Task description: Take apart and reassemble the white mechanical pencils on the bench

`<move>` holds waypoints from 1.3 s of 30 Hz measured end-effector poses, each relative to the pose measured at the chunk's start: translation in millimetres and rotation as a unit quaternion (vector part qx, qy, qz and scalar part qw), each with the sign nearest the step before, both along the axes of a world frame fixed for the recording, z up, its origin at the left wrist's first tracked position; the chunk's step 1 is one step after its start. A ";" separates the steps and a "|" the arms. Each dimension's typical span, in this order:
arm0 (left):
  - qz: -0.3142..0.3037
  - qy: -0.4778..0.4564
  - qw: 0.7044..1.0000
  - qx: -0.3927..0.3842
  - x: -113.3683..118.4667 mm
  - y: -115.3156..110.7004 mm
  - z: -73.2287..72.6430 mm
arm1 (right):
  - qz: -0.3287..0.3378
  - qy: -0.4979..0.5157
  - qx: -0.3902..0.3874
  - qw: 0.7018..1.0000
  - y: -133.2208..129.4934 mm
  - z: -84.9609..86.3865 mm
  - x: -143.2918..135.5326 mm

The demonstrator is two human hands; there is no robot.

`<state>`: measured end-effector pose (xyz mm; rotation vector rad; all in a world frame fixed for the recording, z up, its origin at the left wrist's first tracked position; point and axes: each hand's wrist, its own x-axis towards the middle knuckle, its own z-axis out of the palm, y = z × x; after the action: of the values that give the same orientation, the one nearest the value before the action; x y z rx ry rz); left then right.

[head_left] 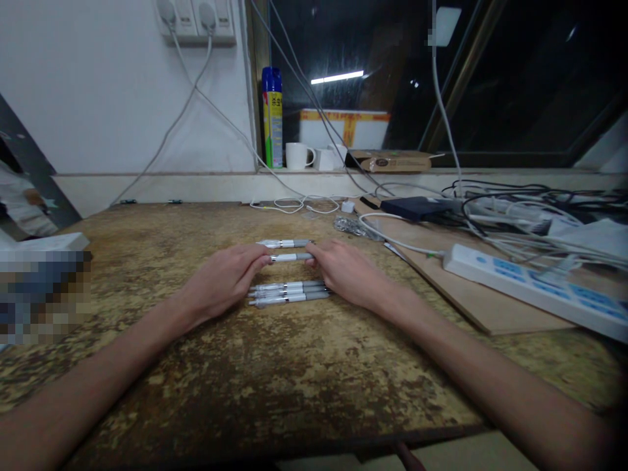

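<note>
My left hand [228, 278] and my right hand [343, 271] face each other over the middle of the worn wooden table [275, 373]. Between them is a white and grey pen [289, 258], pinched at one end by each hand's fingers. Just beyond it lies another similar pen [284, 243], close to my fingertips. Nearer to me, several more pens [289, 292] rest side by side in a row, roughly parallel to the held one. Parts of the held pen's ends are hidden by my fingers.
A white power strip [534, 288] and a thin board [471, 294] lie at the right, with tangled cables [530, 203] behind. Against the window stand a spray can [273, 118], a white mug [298, 156] and a cardboard box [392, 161]. A crumpled clear wrapper [356, 226] lies beyond my right hand.
</note>
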<state>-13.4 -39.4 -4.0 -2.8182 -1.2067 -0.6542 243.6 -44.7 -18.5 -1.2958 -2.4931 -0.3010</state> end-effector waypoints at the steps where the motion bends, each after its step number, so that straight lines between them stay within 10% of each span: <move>1: 0.007 -0.006 1.000 -0.018 1.2 -1.3 -0.2 | -0.002 -0.006 0.000 1.000 -0.5 0.0 0.2; 21: 0.046 -0.109 0.967 -0.224 2.7 1.4 1.1 | 0.000 -0.049 0.078 0.996 5.5 4.2 -6.9; 39: -0.001 -0.201 0.966 -0.164 -1.9 3.5 -7.1 | 0.119 0.284 -0.108 0.945 3.8 -2.2 -0.9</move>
<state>-15.3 -35.9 -11.1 -3.0441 -1.4940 -1.1747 242.8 -41.0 -20.6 -0.9582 -2.1760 0.3665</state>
